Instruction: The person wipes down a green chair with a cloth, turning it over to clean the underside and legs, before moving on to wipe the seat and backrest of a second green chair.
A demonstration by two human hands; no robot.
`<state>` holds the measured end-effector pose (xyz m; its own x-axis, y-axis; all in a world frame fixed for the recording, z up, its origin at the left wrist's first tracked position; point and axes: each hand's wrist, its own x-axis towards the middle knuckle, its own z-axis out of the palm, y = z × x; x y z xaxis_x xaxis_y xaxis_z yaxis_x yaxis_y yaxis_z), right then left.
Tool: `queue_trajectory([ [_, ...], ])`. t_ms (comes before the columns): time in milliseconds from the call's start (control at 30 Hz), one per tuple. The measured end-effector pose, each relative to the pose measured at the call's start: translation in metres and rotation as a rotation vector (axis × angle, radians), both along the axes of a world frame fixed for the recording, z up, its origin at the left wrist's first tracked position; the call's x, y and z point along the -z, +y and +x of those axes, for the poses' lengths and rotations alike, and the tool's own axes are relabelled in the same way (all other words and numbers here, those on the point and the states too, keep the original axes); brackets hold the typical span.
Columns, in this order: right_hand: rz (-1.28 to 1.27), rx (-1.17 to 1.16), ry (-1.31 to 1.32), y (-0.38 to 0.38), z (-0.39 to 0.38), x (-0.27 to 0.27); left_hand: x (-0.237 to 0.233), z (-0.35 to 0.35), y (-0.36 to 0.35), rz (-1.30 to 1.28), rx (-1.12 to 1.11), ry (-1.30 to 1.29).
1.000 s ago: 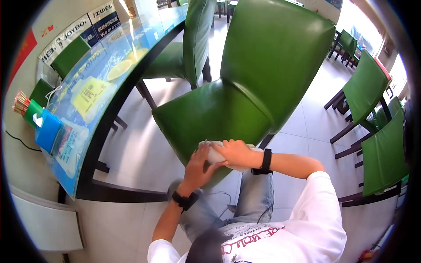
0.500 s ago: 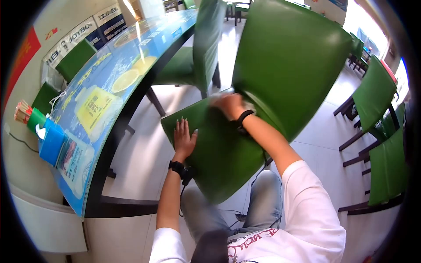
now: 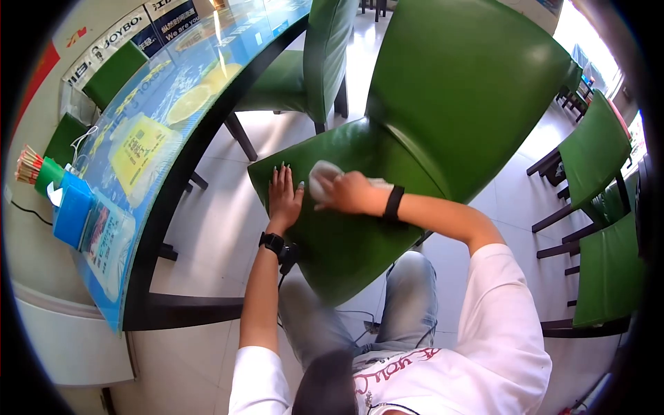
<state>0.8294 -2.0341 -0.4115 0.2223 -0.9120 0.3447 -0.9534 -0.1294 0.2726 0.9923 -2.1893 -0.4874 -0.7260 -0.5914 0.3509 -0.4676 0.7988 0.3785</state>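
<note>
A green upholstered chair stands in front of my knees, its tall backrest on the far right side. On the left part of its seat my left hand lies flat with the fingers stretched out. My right hand is closed on a pale, crumpled cloth and presses it against the middle of the seat. Part of the cloth is hidden under the fingers and palm, and its edges are slightly blurred.
To the left runs a long table with a printed blue top. A blue tissue box and a green holder of wooden sticks stand at its near end. Another green chair is beside the table; more green chairs line the right.
My right hand has moved the cloth from the rear of the seat by the backrest toward the middle, nearer my left hand. The left hand stays flat on the seat.
</note>
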Motion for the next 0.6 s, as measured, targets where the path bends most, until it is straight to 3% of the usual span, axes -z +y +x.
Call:
queue_trajectory([
  [100, 0.153, -0.032, -0.236, 0.056, 0.034, -0.027, 0.0, 0.0, -0.001, 0.001, -0.009, -0.013],
  [200, 0.027, -0.076, -0.312, 0.097, 0.035, -0.033, -0.003, -0.001, 0.0, 0.048, -0.01, -0.037],
  [367, -0.198, 0.276, -0.381, 0.142, -0.029, 0.001, 0.003, 0.0, -0.008, 0.015, 0.023, -0.081],
  [467, -0.449, 0.443, -0.379, 0.151, -0.079, 0.028, -0.004, 0.003, -0.03, 0.15, 0.127, -0.192],
  [500, -0.47, 0.45, -0.439, 0.149, -0.088, 0.036, -0.012, 0.007, -0.037, 0.237, 0.218, -0.125],
  [600, -0.531, 0.442, -0.609, 0.147, -0.101, 0.052, -0.025, 0.005, -0.056, -0.036, 0.036, 0.059],
])
